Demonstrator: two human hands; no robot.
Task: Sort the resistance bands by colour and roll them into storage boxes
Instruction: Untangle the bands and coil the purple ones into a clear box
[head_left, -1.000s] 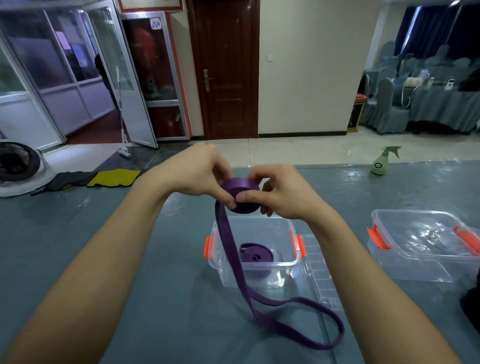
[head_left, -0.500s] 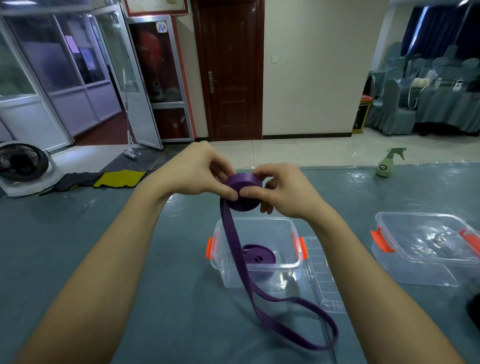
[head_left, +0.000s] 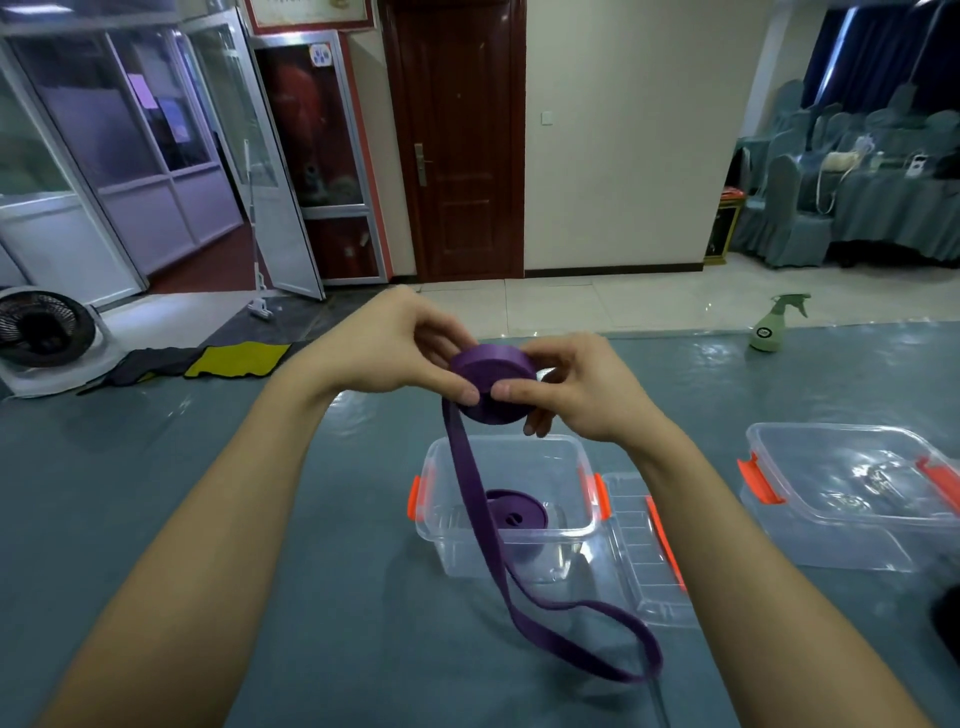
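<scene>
The desk (head_left: 260, 519) is covered in grey-blue cloth under a glossy clear sheet that catches the light. Beyond it lie pale floor tiles, a dark wooden door (head_left: 457, 145), glass-panelled doors to the left, a round fan (head_left: 41, 330) on the floor, and chairs draped in the same blue at the far right. A pale green spray bottle (head_left: 776, 325) stands near the desk's far edge.

Both hands are raised over an open clear plastic storage box (head_left: 550, 519) with orange latches. The left hand (head_left: 384, 348) and right hand (head_left: 576, 387) pinch a flat purple resistance band (head_left: 493, 384), wound into a tight disc; fingers (head_left: 514, 388) clenched on its rim from both sides. Its loose tail hangs down in front of the box and loops on the desk. A second rolled purple band (head_left: 517, 514) lies inside the box. The box's lid (head_left: 644, 551) rests just beside it, and another lidded clear box (head_left: 852, 493) sits well apart to the right.
</scene>
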